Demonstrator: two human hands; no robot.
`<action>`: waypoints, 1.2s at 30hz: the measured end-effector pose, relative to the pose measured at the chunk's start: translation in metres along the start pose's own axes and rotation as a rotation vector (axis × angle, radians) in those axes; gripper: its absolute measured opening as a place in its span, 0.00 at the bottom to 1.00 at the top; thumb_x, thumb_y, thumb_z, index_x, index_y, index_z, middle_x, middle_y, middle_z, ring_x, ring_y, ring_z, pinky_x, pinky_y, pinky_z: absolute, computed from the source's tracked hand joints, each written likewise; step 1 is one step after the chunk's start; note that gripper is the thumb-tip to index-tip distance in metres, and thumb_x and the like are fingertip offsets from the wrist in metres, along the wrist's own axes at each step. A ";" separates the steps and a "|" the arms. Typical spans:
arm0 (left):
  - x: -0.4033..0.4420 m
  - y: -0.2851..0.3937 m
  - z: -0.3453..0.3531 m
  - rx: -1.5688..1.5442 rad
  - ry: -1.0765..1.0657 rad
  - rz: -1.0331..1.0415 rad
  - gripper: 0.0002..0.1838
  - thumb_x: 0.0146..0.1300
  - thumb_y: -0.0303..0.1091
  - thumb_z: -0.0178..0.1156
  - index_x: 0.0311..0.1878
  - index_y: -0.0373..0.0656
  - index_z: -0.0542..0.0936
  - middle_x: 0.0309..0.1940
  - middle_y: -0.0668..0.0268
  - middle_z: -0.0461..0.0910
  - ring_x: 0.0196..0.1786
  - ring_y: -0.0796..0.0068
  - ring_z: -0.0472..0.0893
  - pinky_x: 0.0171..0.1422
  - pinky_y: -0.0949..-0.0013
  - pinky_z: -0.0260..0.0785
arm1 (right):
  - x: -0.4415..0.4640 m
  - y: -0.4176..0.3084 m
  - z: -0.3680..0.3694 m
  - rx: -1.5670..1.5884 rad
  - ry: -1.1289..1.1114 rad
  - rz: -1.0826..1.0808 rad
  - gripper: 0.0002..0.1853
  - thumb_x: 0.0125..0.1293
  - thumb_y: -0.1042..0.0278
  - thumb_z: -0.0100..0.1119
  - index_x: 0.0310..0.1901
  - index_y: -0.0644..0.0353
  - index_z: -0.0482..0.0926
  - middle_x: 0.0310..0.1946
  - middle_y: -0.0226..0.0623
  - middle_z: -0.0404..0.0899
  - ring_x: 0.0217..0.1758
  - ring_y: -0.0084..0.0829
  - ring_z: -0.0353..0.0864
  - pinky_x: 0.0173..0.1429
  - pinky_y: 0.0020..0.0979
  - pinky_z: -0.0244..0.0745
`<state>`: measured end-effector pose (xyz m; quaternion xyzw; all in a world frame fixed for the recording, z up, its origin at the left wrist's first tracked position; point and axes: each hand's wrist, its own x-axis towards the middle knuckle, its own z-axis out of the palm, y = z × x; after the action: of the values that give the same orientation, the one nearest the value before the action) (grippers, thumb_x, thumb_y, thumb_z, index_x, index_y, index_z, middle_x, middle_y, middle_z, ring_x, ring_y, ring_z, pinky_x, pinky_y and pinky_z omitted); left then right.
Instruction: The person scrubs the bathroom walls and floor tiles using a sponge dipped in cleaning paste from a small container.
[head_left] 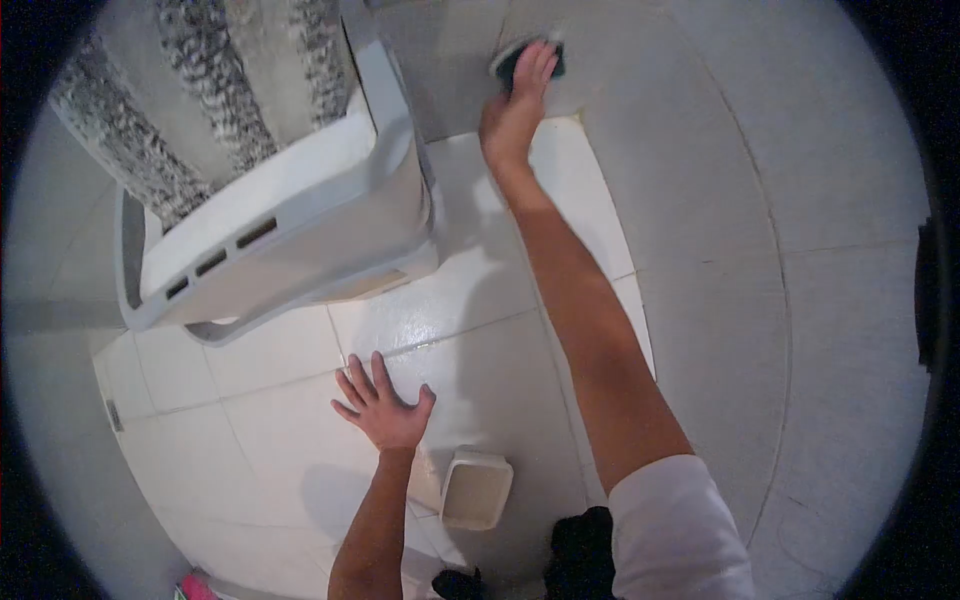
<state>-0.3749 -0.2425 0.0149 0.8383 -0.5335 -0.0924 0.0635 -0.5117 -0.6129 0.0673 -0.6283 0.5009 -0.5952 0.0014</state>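
Observation:
My right hand (512, 122) reaches far forward and is closed on a scrubbing sponge (507, 68), dark green with a pale edge. The sponge is pressed against the grey tiled wall (455, 75), just above where it meets the floor. My left hand (388, 410) is open with its fingers spread, holding nothing, over the white floor tiles. Whether its palm touches the floor I cannot tell. Just below and right of that hand stands a small white square tub (446, 497), open at the top, its contents unclear.
A large white and grey plastic piece (300, 215) with slots stands at upper left, carrying grey-and-white striped fluffy cloth (215, 80). The floor (430, 325) shines wet in the middle. A small drain (114, 415) lies at far left, a pink item (197, 588) at the bottom edge.

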 end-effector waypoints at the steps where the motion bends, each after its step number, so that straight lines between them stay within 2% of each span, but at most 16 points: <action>1: 0.004 0.002 -0.001 0.001 -0.005 -0.013 0.47 0.43 0.55 0.61 0.69 0.52 0.60 0.73 0.57 0.48 0.75 0.47 0.42 0.67 0.29 0.30 | -0.007 0.007 0.003 -0.054 -0.034 0.011 0.35 0.55 0.85 0.46 0.68 0.68 0.54 0.68 0.59 0.53 0.72 0.52 0.51 0.74 0.36 0.45; 2: 0.006 0.004 0.000 -0.011 0.010 -0.012 0.47 0.43 0.55 0.61 0.69 0.52 0.60 0.73 0.57 0.48 0.75 0.47 0.42 0.67 0.29 0.30 | -0.005 0.011 0.002 -0.051 -0.027 -0.006 0.35 0.55 0.85 0.46 0.68 0.68 0.54 0.68 0.59 0.53 0.72 0.52 0.51 0.74 0.36 0.45; 4: 0.003 0.000 0.003 -0.018 0.026 0.004 0.47 0.42 0.54 0.61 0.69 0.52 0.60 0.73 0.57 0.48 0.75 0.47 0.41 0.67 0.29 0.30 | -0.011 0.023 -0.001 0.146 -0.241 0.751 0.36 0.53 0.84 0.47 0.67 0.69 0.55 0.68 0.59 0.53 0.73 0.51 0.49 0.75 0.36 0.43; 6: 0.005 0.001 0.004 -0.033 0.040 0.010 0.47 0.42 0.54 0.61 0.69 0.52 0.60 0.73 0.57 0.48 0.75 0.47 0.41 0.67 0.29 0.30 | 0.032 -0.011 -0.014 0.224 -0.149 0.738 0.37 0.51 0.85 0.46 0.67 0.70 0.54 0.69 0.59 0.51 0.75 0.50 0.45 0.76 0.37 0.39; 8: 0.000 -0.001 0.004 -0.040 0.041 0.022 0.47 0.42 0.54 0.62 0.69 0.52 0.60 0.73 0.57 0.48 0.75 0.48 0.41 0.67 0.29 0.30 | 0.066 -0.024 -0.022 0.137 0.189 0.051 0.33 0.56 0.81 0.43 0.67 0.74 0.53 0.67 0.61 0.53 0.72 0.50 0.52 0.73 0.31 0.47; 12: 0.003 0.003 0.001 -0.009 0.031 0.003 0.48 0.42 0.55 0.62 0.69 0.53 0.60 0.73 0.58 0.48 0.75 0.47 0.42 0.67 0.29 0.31 | 0.041 0.006 -0.008 -0.212 0.090 -0.175 0.34 0.57 0.81 0.46 0.67 0.74 0.51 0.67 0.61 0.54 0.72 0.48 0.53 0.73 0.29 0.46; 14: 0.005 0.003 0.002 0.005 0.024 -0.010 0.48 0.42 0.55 0.62 0.69 0.53 0.60 0.73 0.58 0.48 0.75 0.47 0.42 0.67 0.29 0.31 | 0.007 0.044 0.001 -0.019 -0.057 0.321 0.41 0.50 0.87 0.47 0.69 0.71 0.47 0.70 0.60 0.46 0.75 0.50 0.43 0.76 0.40 0.38; 15: 0.005 0.003 0.003 -0.014 0.047 0.006 0.48 0.42 0.55 0.62 0.69 0.53 0.60 0.73 0.58 0.48 0.75 0.47 0.42 0.67 0.29 0.31 | 0.022 0.021 -0.005 -0.010 -0.061 0.326 0.41 0.50 0.87 0.47 0.69 0.71 0.47 0.70 0.60 0.46 0.75 0.50 0.43 0.76 0.40 0.38; 18: 0.002 0.000 0.008 0.004 0.060 0.019 0.48 0.41 0.56 0.62 0.69 0.53 0.60 0.73 0.58 0.48 0.74 0.47 0.42 0.67 0.29 0.31 | 0.037 -0.007 -0.019 0.406 -0.051 0.910 0.40 0.51 0.88 0.45 0.69 0.70 0.47 0.70 0.61 0.43 0.76 0.50 0.40 0.77 0.41 0.36; 23: 0.004 0.001 0.006 0.025 0.044 0.023 0.47 0.43 0.56 0.60 0.70 0.53 0.59 0.73 0.58 0.47 0.74 0.47 0.43 0.67 0.29 0.33 | -0.045 0.000 0.006 -0.051 -0.273 0.014 0.30 0.62 0.85 0.42 0.68 0.70 0.51 0.67 0.64 0.50 0.73 0.50 0.51 0.74 0.41 0.45; 24: 0.003 0.002 0.006 0.023 0.029 0.013 0.47 0.43 0.56 0.60 0.70 0.53 0.59 0.73 0.58 0.47 0.74 0.47 0.42 0.67 0.29 0.33 | -0.042 0.007 0.003 -0.049 -0.265 0.016 0.30 0.62 0.85 0.42 0.68 0.70 0.51 0.67 0.64 0.50 0.73 0.50 0.51 0.74 0.41 0.45; 26: 0.004 0.000 0.006 0.039 0.013 -0.004 0.47 0.43 0.56 0.60 0.70 0.53 0.59 0.73 0.57 0.47 0.75 0.47 0.42 0.67 0.30 0.33 | -0.032 0.015 -0.004 0.205 -0.246 0.433 0.32 0.58 0.87 0.41 0.67 0.73 0.53 0.67 0.62 0.52 0.72 0.50 0.52 0.74 0.39 0.45; 28: 0.003 0.002 0.006 0.025 0.022 0.005 0.47 0.43 0.56 0.60 0.70 0.53 0.59 0.73 0.58 0.46 0.75 0.48 0.42 0.67 0.30 0.32 | -0.037 -0.002 0.010 0.317 -0.146 0.442 0.34 0.53 0.90 0.39 0.66 0.72 0.53 0.67 0.65 0.51 0.72 0.53 0.51 0.74 0.40 0.44; 32: 0.003 0.003 0.006 0.028 0.014 0.001 0.47 0.43 0.56 0.60 0.70 0.52 0.59 0.73 0.57 0.46 0.75 0.47 0.41 0.67 0.30 0.32 | -0.053 0.026 0.015 -0.049 -0.210 0.048 0.32 0.57 0.85 0.43 0.66 0.74 0.53 0.66 0.63 0.54 0.72 0.50 0.52 0.74 0.36 0.48; 34: 0.000 0.004 0.007 0.023 0.019 0.010 0.47 0.43 0.56 0.60 0.70 0.52 0.59 0.73 0.57 0.47 0.75 0.47 0.42 0.67 0.30 0.32 | -0.047 0.070 0.004 0.036 -0.253 0.757 0.33 0.55 0.84 0.43 0.66 0.73 0.55 0.66 0.63 0.56 0.71 0.48 0.55 0.73 0.35 0.50; 36: 0.005 -0.001 0.007 0.030 0.032 0.012 0.48 0.43 0.56 0.61 0.69 0.52 0.59 0.73 0.57 0.47 0.75 0.47 0.42 0.67 0.29 0.32 | -0.008 0.080 0.001 -0.083 0.012 0.564 0.32 0.56 0.81 0.47 0.65 0.73 0.56 0.61 0.63 0.63 0.67 0.50 0.63 0.71 0.36 0.54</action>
<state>-0.3733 -0.2463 0.0075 0.8372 -0.5389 -0.0707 0.0602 -0.5592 -0.6480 0.0130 -0.4603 0.6798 -0.5540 0.1381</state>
